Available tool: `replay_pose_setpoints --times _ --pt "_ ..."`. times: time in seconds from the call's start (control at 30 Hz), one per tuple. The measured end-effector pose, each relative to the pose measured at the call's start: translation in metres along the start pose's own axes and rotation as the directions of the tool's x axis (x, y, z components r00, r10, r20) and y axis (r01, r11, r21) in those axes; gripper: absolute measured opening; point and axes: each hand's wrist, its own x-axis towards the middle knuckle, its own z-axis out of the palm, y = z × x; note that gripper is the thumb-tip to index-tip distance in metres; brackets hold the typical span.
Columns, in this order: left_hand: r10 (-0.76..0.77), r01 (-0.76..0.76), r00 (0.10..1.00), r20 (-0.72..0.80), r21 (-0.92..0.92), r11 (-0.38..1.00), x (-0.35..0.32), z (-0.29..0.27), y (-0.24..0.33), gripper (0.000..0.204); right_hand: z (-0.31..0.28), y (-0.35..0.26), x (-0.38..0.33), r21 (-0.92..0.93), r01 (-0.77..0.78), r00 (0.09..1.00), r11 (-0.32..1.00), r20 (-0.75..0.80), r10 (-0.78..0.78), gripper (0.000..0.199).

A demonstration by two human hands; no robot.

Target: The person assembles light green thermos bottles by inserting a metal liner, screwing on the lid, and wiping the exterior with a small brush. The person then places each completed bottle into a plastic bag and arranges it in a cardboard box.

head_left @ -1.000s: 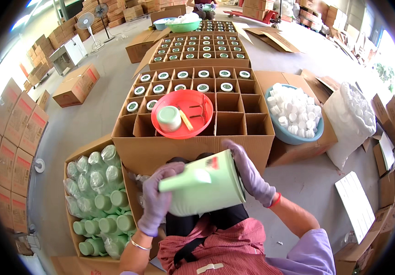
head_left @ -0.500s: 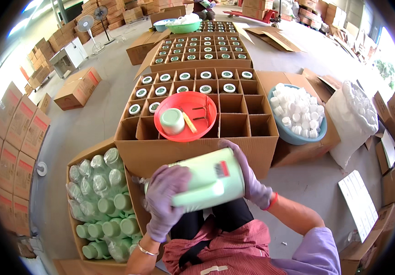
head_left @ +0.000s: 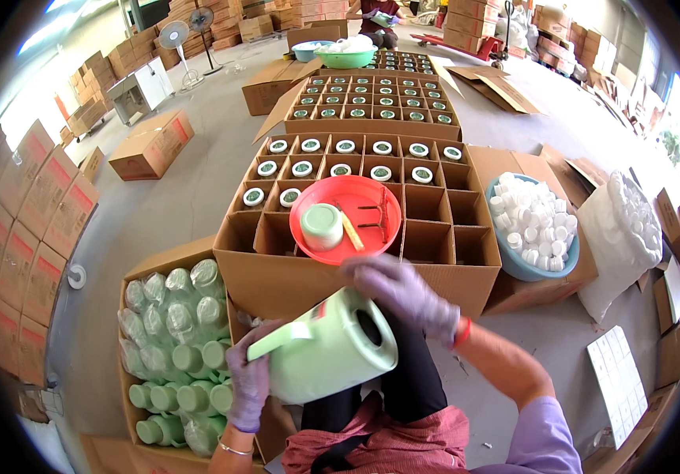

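Writing first: red-and-dark mark on the upper side of the pale green pot (head_left: 328, 359), mostly turned away, not readable. Stacked cartons (head_left: 28, 245) on the left carry red print, bent by the lens, too small to make out. Same for the red print on the closed box (head_left: 150, 146) on the floor, far left. White sheet (head_left: 616, 383) on the right has grid-like markings, unreadable.

Left grip (head_left: 250, 383): gloved, closed on the pot at its handle (head_left: 281, 340) end; some fingers hidden behind it. Right grip (head_left: 403, 296): gloved, fingers extended and loosely open over the far side of the pot's rim, motion-blurred. Nothing visible held in it; can't tell if it touches the rim.

Pot sits between the hands, above the lap, tilted on its side, mouth to the right with a dark round opening. Inside too dark to read.

Just beyond: red bowl (head_left: 348, 192) on the near edge of the divided carton (head_left: 277, 276), covering some cells. In it: green cup (head_left: 322, 225), yellow-handled tool (head_left: 350, 231), dark red pronged piece (head_left: 377, 215). White-rimmed jars fill most far cells.

Left: open carton of green containers (head_left: 178, 320), upper ones in clear wrap. Far co-worker (head_left: 378, 24) cut off by the top edge.
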Motion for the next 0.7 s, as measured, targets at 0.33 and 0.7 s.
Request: replay_pose_setpoints --times 0.33,0.7 --pt "0.239 -0.382 0.912 0.332 0.477 0.792 0.023 -0.024 -0.040 0.028 -0.061 0.123 0.149 -0.852 -0.459 0.886 0.251 -0.418 0.201 0.059" --pt "0.397 -0.523 0.852 0.341 0.513 0.680 0.032 -0.032 -0.054 0.027 -0.048 -0.010 0.055 -0.496 0.336 0.937 0.801 0.087 -0.339 0.013"
